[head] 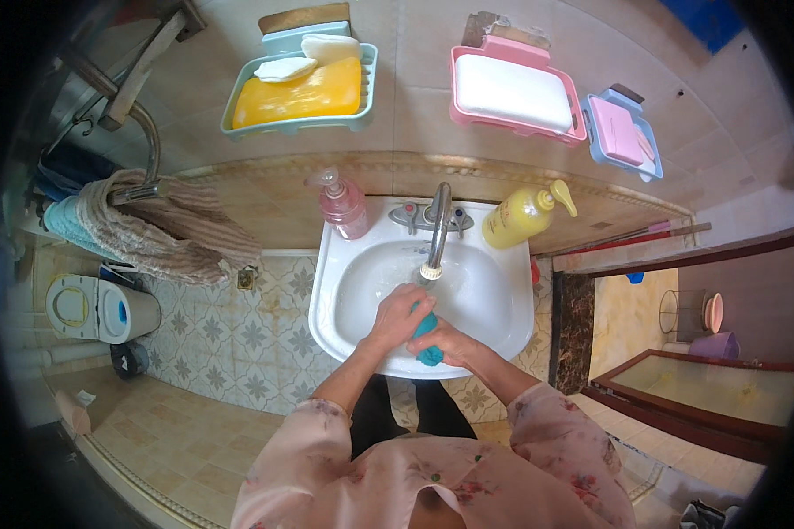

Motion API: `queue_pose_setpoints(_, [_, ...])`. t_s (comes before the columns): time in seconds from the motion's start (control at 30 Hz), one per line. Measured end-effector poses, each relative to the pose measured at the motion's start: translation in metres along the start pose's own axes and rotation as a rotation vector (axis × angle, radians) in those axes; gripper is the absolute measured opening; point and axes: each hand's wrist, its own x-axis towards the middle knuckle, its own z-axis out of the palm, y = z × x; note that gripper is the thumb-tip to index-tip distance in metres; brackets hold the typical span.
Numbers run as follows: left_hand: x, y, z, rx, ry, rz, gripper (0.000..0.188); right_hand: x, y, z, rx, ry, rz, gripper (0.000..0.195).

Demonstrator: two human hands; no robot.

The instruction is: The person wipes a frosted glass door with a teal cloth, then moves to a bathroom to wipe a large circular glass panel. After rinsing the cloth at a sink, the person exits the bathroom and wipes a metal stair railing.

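Note:
Both of my hands grip a bunched teal cloth [428, 332] over the front part of a white washbasin [324, 311]. My left hand [400, 314] has its fingers around the upper end of the cloth, just below the faucet spout. Lower down and to the right, my right hand [448, 342] closes on the cloth's other part, near the front rim. The chrome faucet [441, 225] curves out above my hands, with a whitish tip on its spout. Water seems to run just under that tip, though my left hand partly hides this area.
A pink pump bottle [345, 210] and a yellow pump bottle [521, 218] stand on the basin's back corners. Wall soap dishes hold yellow soap [304, 96], white soap [513, 92] and pink soap [615, 130]. Towels [159, 225] hang left, above a toilet [122, 314]. A doorway opens right.

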Motion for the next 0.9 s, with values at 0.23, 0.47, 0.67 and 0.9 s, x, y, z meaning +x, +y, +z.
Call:
queue_pose_setpoints(0.23, [0.031, -0.015, 0.012, 0.403, -0.209, -0.310, 0.041, 0.006, -0.032, 0.014, -0.881, 0.370, -0.108, 0.044])
queue_pose_setpoints(0.47, [0.028, -0.026, 0.006, -0.183, -0.009, -0.572, 0.047, -0.001, -0.021, -0.008, -0.215, 0.002, -0.127, 0.045])
queue_pose_setpoints(0.67, [0.003, -0.024, 0.002, -1.110, -0.048, -0.467, 0.050, -0.016, -0.010, 0.028, 0.580, -0.087, 0.040, 0.041])
queue_pose_setpoints(0.9, [0.009, 0.005, -0.014, -0.971, -0.183, -0.559, 0.036, 0.000, 0.008, 0.015, 0.445, -0.127, 0.091, 0.022])
